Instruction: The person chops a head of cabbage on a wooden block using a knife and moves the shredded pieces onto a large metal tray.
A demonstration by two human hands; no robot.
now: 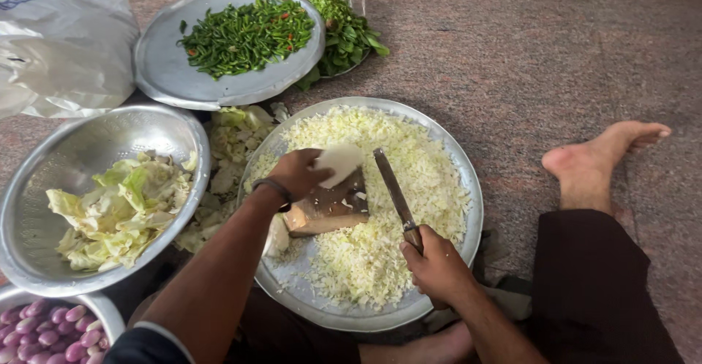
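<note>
My left hand (pixel 296 174) holds a pale piece of cabbage (pixel 338 162) down on a small wooden chopping block (pixel 329 210). The block sits in a wide metal plate (pixel 468 239) heaped with finely chopped cabbage (pixel 380 254). My right hand (pixel 437 265) grips the handle of a long knife (pixel 391 185), its blade lying just right of the cabbage piece. A dark band circles my left wrist.
A metal colander (pixel 44 181) with cabbage leaves sits at left, a bowl of small purple onions (pixel 44 331) below it. A plate of cut green chillies (pixel 245 35), leafy herbs (pixel 347 31), a plastic bag (pixel 62 49) and loose cabbage scraps (pixel 230 144) lie behind. My bare foot (pixel 596 159) rests at right.
</note>
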